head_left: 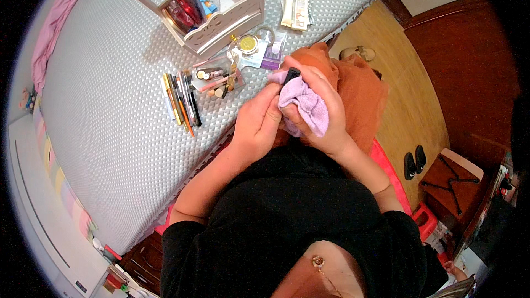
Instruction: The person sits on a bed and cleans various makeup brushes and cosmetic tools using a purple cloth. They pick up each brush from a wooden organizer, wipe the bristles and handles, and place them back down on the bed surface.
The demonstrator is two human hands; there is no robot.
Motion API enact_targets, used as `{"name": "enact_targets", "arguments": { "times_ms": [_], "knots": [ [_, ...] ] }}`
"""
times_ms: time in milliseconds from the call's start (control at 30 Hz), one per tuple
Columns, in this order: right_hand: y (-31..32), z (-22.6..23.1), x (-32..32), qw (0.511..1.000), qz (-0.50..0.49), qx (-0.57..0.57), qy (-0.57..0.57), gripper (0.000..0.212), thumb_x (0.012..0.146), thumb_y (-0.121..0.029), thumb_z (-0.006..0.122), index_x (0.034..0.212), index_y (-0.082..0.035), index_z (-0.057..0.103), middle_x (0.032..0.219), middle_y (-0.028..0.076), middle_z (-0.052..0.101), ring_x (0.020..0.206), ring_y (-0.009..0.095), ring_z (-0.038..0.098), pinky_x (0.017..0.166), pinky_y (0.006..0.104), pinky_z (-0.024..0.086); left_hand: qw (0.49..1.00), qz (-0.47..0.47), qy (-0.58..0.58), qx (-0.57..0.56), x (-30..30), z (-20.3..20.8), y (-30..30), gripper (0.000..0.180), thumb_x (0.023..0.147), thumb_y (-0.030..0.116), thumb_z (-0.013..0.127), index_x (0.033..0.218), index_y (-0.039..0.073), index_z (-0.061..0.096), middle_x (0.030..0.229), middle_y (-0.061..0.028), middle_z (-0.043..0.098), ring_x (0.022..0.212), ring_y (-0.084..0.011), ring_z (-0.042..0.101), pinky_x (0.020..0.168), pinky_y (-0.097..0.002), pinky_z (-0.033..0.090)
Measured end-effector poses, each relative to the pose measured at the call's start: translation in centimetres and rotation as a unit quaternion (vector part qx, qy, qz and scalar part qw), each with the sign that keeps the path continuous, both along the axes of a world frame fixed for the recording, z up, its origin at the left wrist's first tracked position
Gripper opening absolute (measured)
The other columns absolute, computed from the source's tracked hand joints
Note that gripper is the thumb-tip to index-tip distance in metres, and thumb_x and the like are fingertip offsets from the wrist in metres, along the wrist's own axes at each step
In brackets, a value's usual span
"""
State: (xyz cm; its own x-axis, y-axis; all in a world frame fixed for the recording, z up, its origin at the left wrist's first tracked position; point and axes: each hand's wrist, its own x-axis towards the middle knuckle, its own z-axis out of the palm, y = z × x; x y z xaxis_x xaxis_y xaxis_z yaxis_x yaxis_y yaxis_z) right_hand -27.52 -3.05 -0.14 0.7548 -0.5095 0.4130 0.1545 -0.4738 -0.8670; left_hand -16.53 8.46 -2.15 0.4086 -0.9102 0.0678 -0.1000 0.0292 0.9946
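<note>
My right hand (329, 96) is wrapped round a bunched lilac cloth (305, 101), above my lap at the bed's edge. A small black cylindrical item (291, 75) pokes up out of the cloth between my hands; its exact kind does not show. My left hand (258, 118) is closed against the cloth's left side, fingers pressed together at the lower end of the black item. What its fingertips grip is partly hidden. Left of my hands, a clear pouch (238, 77) of small cosmetics and a row of pencils and brushes (181, 99) lie on the bed.
A white organizer box (221, 38) with red and blue items stands farther back on the quilted bed (110, 105). Beside it lie cream tubes (296, 10), a round yellow-topped container (248, 44) and a purple packet (273, 55). Black slippers (409, 166) rest on the floor at right.
</note>
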Motion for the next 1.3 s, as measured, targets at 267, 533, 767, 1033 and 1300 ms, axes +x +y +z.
{"name": "enact_targets", "arguments": {
  "times_ms": [267, 533, 767, 1033, 1300],
  "knots": [
    [-0.3, 0.5, 0.1, 0.997, -0.009, 0.081, 0.017, 0.032, 0.083, -0.011, 0.069, 0.112, 0.001, 0.061, 0.099, 0.010, 0.063, 0.091, 0.018, 0.060, 0.082, 0.0287, 0.047, 0.994, -0.064, 0.018, 0.083, 0.1, 0.9, 0.9, 0.041, 0.101, 0.034, 0.042, 0.117, -0.002, 0.054, 0.078, -0.0044, 0.058, 0.067, -0.0118, 0.054, 0.062, -0.0276, 0.045],
    [-0.9, 0.6, -0.2, 0.977, -0.058, 0.207, -0.002, 0.034, 0.093, -0.021, 0.058, 0.119, 0.001, 0.055, 0.103, 0.009, 0.065, 0.094, 0.013, 0.059, 0.086, 0.0271, 0.045, 0.988, 0.141, -0.047, 0.043, 1.1, 2.9, 7.8, 0.020, 0.095, 0.015, 0.046, 0.105, 0.000, 0.057, 0.072, -0.0083, 0.057, 0.062, -0.0170, 0.054, 0.059, -0.0289, 0.043],
    [0.1, 0.1, -0.1, 0.969, -0.001, 0.248, 0.001, 0.035, 0.093, -0.021, 0.058, 0.120, 0.002, 0.053, 0.103, 0.010, 0.065, 0.095, 0.014, 0.059, 0.085, 0.0267, 0.046, 0.879, 0.367, -0.224, 0.209, 12.1, -0.7, 12.4, 0.026, 0.091, 0.015, 0.056, 0.110, -0.003, 0.060, 0.071, -0.0023, 0.054, 0.063, -0.0084, 0.046, 0.057, -0.0241, 0.039],
    [0.6, -0.1, 0.1, 0.961, 0.020, 0.275, 0.019, 0.033, 0.094, -0.018, 0.058, 0.119, 0.002, 0.053, 0.104, 0.010, 0.065, 0.096, 0.014, 0.060, 0.086, 0.0274, 0.046, 0.821, 0.338, -0.354, 0.293, 14.9, -6.3, 14.8, 0.029, 0.088, 0.017, 0.060, 0.110, -0.002, 0.064, 0.079, -0.0131, 0.057, 0.072, -0.0246, 0.055, 0.067, -0.0371, 0.045],
    [0.6, -0.7, 0.2, 0.960, 0.022, 0.280, 0.013, 0.033, 0.093, -0.017, 0.058, 0.120, 0.001, 0.053, 0.104, 0.010, 0.065, 0.095, 0.014, 0.060, 0.086, 0.0266, 0.046, 0.863, 0.325, -0.374, 0.100, 11.1, 1.7, 8.8, 0.015, 0.080, 0.005, 0.069, 0.094, 0.003, 0.067, 0.086, -0.0083, 0.057, 0.072, -0.0202, 0.053, 0.061, -0.0292, 0.043]
  ]
}}
